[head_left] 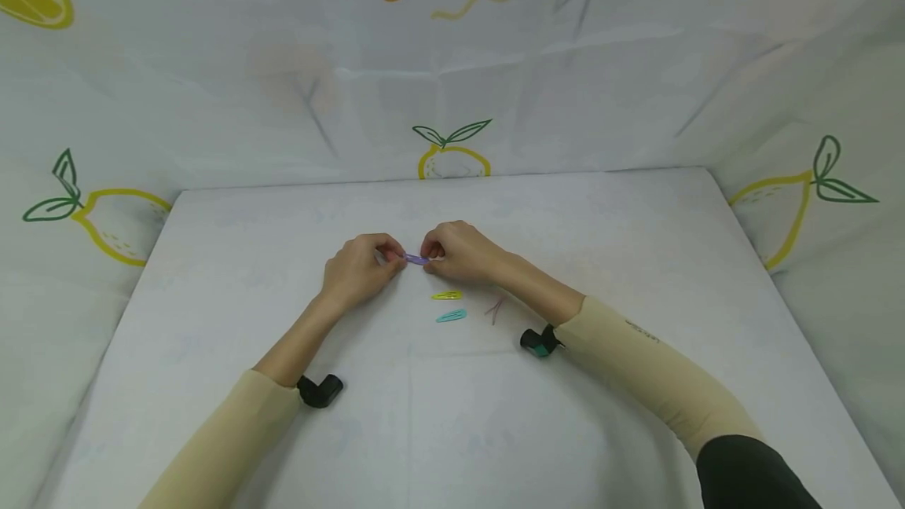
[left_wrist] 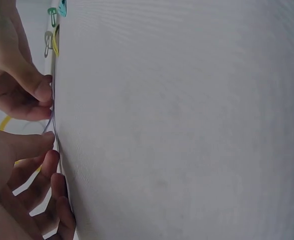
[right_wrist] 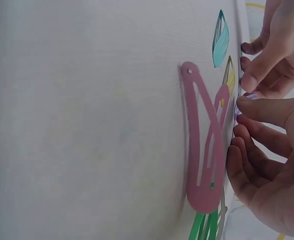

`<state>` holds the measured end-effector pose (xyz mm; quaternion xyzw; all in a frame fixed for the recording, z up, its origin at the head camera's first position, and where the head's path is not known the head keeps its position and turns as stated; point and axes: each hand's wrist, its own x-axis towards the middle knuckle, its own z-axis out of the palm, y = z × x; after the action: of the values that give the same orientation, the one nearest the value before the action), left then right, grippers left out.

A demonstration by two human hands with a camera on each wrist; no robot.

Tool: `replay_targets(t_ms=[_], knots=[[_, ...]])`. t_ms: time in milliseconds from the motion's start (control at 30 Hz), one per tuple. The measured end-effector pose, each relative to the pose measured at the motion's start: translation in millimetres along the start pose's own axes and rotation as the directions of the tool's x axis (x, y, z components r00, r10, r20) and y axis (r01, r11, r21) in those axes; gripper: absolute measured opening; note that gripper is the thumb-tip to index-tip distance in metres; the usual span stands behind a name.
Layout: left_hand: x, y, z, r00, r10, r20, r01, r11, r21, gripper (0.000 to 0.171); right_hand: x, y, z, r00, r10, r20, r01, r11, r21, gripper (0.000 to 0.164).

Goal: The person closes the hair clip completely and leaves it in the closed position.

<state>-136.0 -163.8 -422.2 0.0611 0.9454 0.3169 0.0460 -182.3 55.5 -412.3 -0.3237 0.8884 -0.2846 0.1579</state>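
A small purple snap hair clip [head_left: 417, 259] spans the gap between my two hands over the white tabletop. My left hand [head_left: 359, 269] pinches its left end between thumb and finger. At the other end, the thumb and finger of my right hand [head_left: 463, 254] pinch it too. In the left wrist view, two thin strips of the purple clip [left_wrist: 48, 123] spread apart between the hands. Fingers cover most of it in the right wrist view. Nearer than the hands lie a yellow hair clip [head_left: 447, 295], a teal hair clip [head_left: 451, 316] and pink hair clips [right_wrist: 205, 200].
White cloth with lemon prints [head_left: 455, 163] hangs behind the table [head_left: 283, 210] and along both sides. Black wrist-camera mounts [head_left: 320, 391] stick out from the beige sleeves [head_left: 233, 430]. The pink clips lie just left of my right forearm.
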Motion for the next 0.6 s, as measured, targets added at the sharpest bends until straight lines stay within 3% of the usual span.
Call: replay_targets(t_ms=[600], knots=[[-0.2,-1.4,-0.3,1.0,0.003,0.008,-0.003,0.999,-0.032,0.011,4.8,0.3,2.8,1.0,0.0,-0.008,0.0,1.0,-0.005,0.012]])
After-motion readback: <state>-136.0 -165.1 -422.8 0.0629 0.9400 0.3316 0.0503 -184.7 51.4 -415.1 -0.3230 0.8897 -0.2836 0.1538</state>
